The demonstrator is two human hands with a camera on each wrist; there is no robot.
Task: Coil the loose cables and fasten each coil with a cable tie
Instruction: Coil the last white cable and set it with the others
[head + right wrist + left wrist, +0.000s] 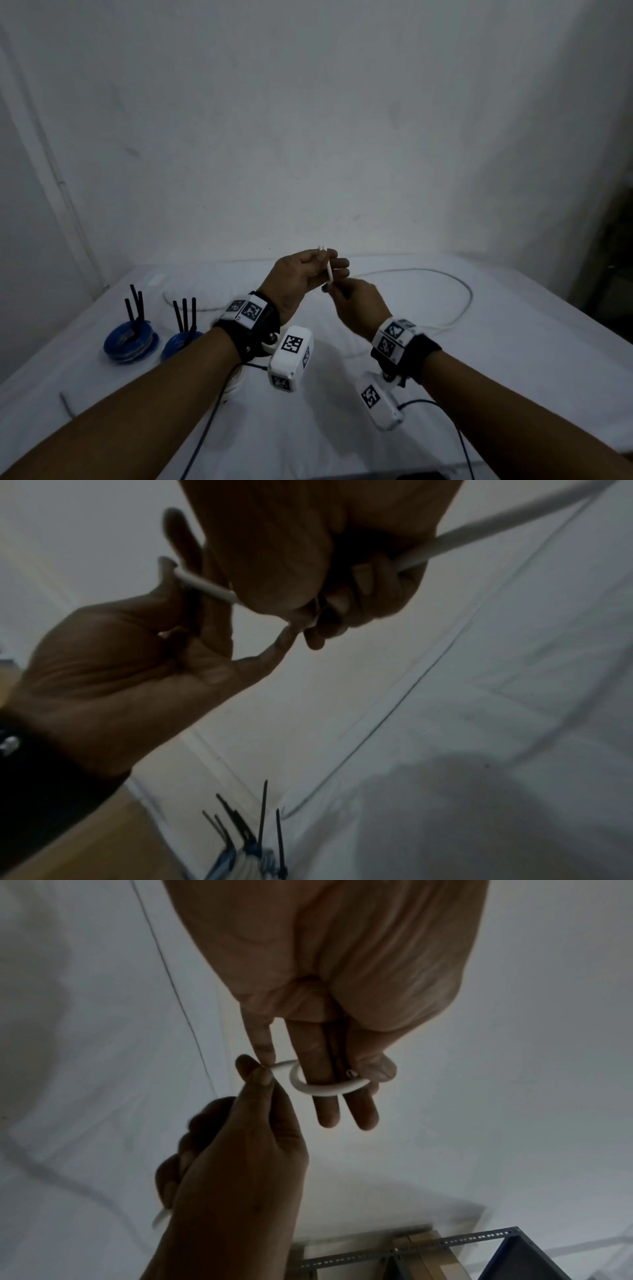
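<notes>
White cloth covers the table [513, 359] below a plain grey-white wall [308, 120], dim light throughout.

At frame centre a smooth white cable [330, 273] loops round two straight fingers [325, 1104] of the left hand [301, 279], whose thumb pins it; the right hand [359, 308] pinches the cable just beside them, its other fingers curled round the trailing length. More cable arcs flat across the cloth at right. At lower left sit two round blue coils [132, 339], glossy, with stiff black ties [135, 305] standing upright from them.
</notes>
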